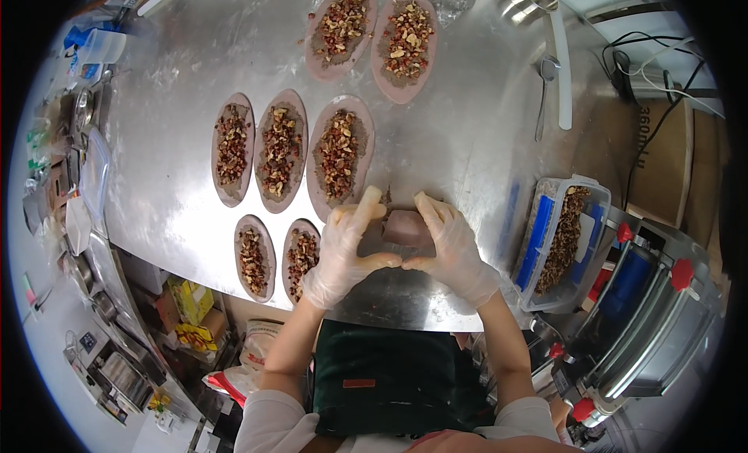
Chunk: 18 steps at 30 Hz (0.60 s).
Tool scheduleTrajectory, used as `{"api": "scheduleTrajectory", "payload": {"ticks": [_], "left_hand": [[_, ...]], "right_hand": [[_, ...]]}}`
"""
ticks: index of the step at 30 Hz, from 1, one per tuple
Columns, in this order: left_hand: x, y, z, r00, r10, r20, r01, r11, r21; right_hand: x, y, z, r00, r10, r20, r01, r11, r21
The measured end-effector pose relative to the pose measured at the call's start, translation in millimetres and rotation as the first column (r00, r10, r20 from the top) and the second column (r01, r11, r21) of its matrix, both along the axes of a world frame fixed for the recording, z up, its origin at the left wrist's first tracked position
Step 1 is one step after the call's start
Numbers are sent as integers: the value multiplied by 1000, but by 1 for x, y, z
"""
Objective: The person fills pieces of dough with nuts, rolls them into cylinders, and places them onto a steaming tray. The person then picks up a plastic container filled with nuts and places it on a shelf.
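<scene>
A small pinkish-brown piece of dough (407,229) lies on the steel table between my hands. My left hand (347,246), in a clear glove, curves at its left with fingers and thumb apart. On the right, my gloved right hand (452,249) is also open, its fingers along the dough's right edge; whether they touch it I cannot tell. The thumb tips nearly meet at the near side. Beside my left hand lies a flat dough oval (340,153) topped with chopped nuts and red bits. A smaller topped oval (302,254) is partly hidden by that hand.
Several more topped dough ovals (280,145) lie at left and far middle. A clear bin (530,254) of chopped nuts stands at right, beside a metal machine with red knobs (650,313). A spoon (543,95) and white scraper-like strip (561,71) lie at far right.
</scene>
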State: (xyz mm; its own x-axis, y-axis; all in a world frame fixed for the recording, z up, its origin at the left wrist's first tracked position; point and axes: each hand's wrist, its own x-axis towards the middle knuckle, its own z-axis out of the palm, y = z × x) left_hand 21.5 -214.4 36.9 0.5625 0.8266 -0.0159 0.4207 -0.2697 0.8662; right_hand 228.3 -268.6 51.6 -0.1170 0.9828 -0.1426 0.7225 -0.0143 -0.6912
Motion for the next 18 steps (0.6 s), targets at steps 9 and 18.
{"api": "scheduleTrajectory", "payload": {"ticks": [9, 18], "left_hand": [[-12, -41, 2, 932, 357, 58, -344, 926, -157], [12, -61, 4, 765, 634, 110, -419, 621, -663]], "right_hand": [[-22, 3, -6, 989, 69, 132, -55, 993, -105], [-27, -12, -11, 986, -69, 153, 82, 993, -83]]}}
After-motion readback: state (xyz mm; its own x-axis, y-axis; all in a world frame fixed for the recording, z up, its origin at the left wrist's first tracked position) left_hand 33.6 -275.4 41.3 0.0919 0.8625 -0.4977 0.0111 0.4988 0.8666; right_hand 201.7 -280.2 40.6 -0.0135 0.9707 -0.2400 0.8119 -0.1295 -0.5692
